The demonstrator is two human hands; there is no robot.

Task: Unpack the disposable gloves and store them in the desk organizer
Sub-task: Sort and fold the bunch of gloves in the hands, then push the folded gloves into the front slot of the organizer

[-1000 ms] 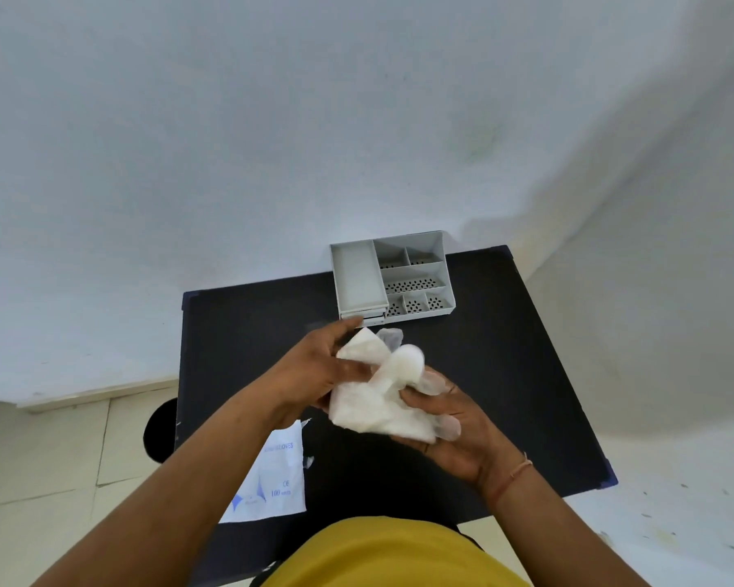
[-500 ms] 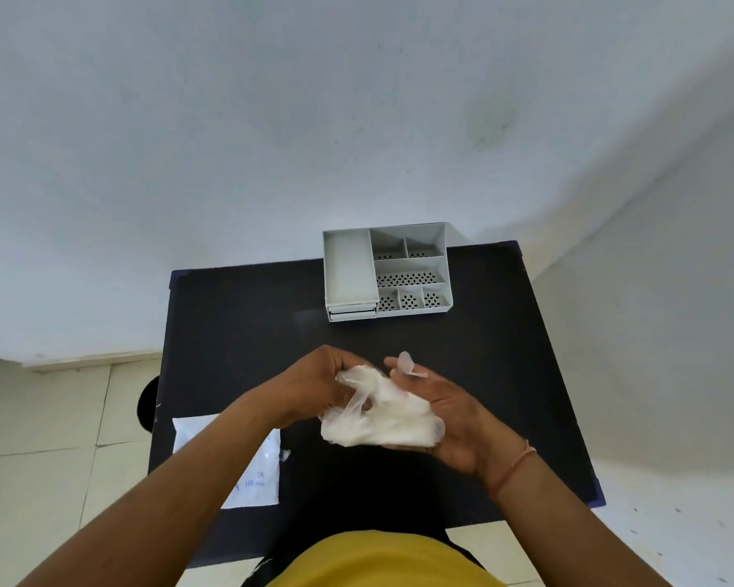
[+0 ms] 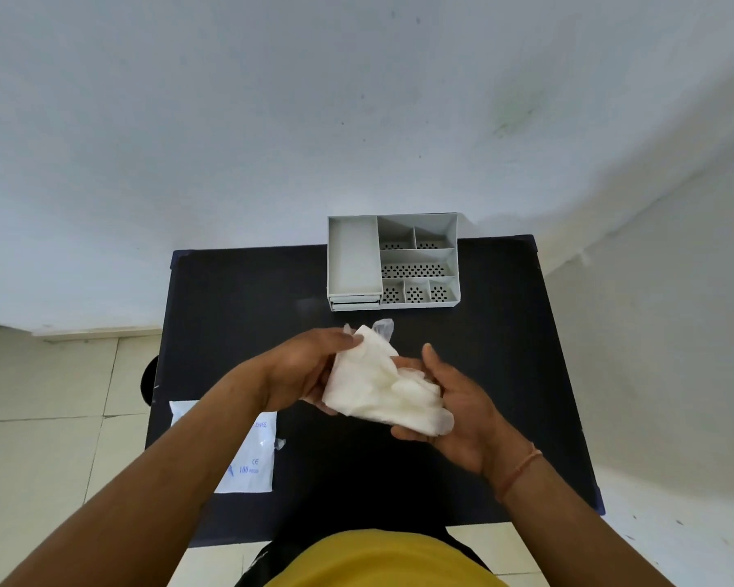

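Observation:
A bundle of white translucent disposable gloves (image 3: 378, 385) is held between both hands above the middle of the black table (image 3: 238, 324). My left hand (image 3: 301, 370) grips the bundle's left side with thumb on top. My right hand (image 3: 454, 408) cups it from below and the right. The grey desk organizer (image 3: 352, 258) stands at the table's far edge, with one long empty tray on the left and several perforated compartments on the right, all empty. The flat glove packet (image 3: 251, 455) lies on the table's near left, partly under my left forearm.
A white wall rises just behind the table. Tiled floor shows to the left and right. A small scrap of clear plastic (image 3: 279, 443) lies beside the packet. A dark round object (image 3: 149, 379) sticks out past the table's left edge.
The bundle has been turned and spread out flatter between my hands, which moved slightly apart. The camera view has shifted a little.

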